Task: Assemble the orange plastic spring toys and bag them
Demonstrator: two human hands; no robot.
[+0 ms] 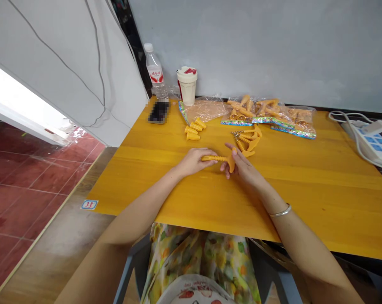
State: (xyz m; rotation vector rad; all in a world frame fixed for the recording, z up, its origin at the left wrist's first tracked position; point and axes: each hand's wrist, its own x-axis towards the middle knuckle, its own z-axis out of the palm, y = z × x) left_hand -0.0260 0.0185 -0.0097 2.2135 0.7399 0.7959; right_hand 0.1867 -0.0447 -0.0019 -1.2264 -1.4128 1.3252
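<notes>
An orange-yellow plastic peg with a ridged shaft and a winged head lies level between my hands, just over the table. Closed around its left end, which looks like a ribbed cap, is my left hand. My right hand has its fingers around the winged head at the other end. Just beyond my hands, several loose ribbed yellow caps lie in a small group. To their right, several similar winged pegs are bunched, with metal-looking tips at their left ends.
At the back are filled clear bags of orange parts and a flattened bag. A water bottle, a lidded cup and a phone stand or lie back left. A power strip with white cables is at right.
</notes>
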